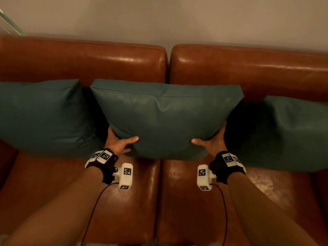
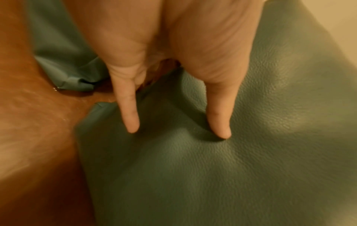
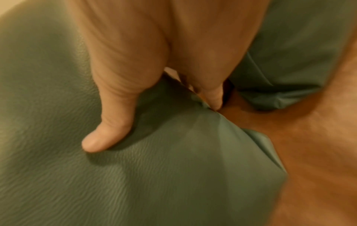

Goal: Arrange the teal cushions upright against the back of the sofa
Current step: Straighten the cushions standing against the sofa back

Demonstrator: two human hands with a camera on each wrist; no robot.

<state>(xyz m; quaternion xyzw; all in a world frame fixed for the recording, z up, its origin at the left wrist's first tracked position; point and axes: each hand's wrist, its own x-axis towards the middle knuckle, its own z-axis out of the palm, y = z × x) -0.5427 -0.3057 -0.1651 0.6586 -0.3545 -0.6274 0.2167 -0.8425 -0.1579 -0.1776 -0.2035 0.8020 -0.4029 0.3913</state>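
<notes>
Three teal leather cushions are on the brown leather sofa (image 1: 248, 68). The middle cushion (image 1: 165, 118) (image 2: 212, 168) (image 3: 96, 175) leans tilted toward the sofa back, over the gap between the two seats. My left hand (image 1: 120, 142) (image 2: 173, 76) grips its lower left side, thumb on the front face, fingers behind. My right hand (image 1: 211, 142) (image 3: 154, 61) grips its lower right side the same way. The left cushion (image 1: 42, 118) (image 2: 63, 45) and the right cushion (image 1: 291, 135) (image 3: 289, 53) stand against the back on either side.
Brown seat cushions (image 1: 177, 201) spread in front of the cushions, with a seam down the middle. A plain wall (image 1: 159, 18) rises behind the sofa. Black cables run from the wrist cameras toward me.
</notes>
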